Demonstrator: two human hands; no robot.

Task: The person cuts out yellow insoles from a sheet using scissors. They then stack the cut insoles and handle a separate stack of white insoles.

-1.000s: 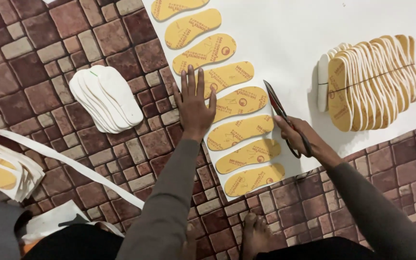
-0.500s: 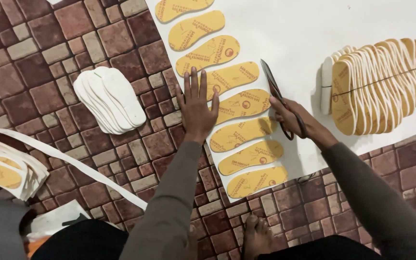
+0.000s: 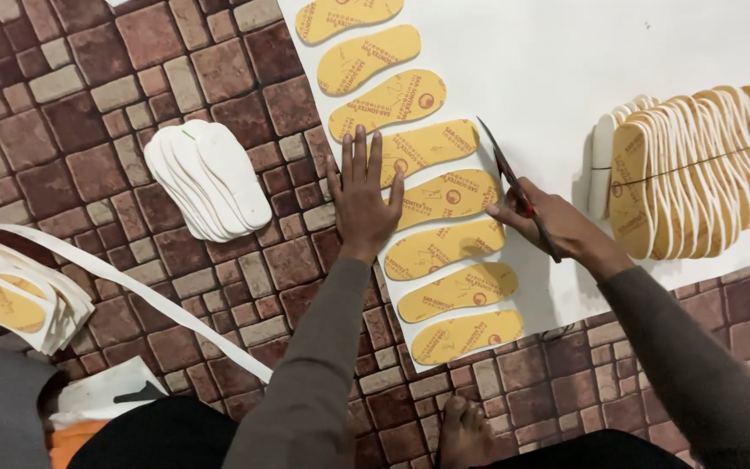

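Left hand [image 3: 362, 195] spread open, flat on the left edge of white sheet [image 3: 566, 78] and its column of yellow insoles [image 3: 431, 195]. Right hand [image 3: 557, 227] closed around scissors [image 3: 514, 184], blades cutting into the sheet just right of the column. Bundled stack of insoles [image 3: 696, 169] resting farther right; white cut-outs [image 3: 210, 178] piled on the brick-pattern floor [image 3: 88, 104].

No packages, labels, signs or screens in view.
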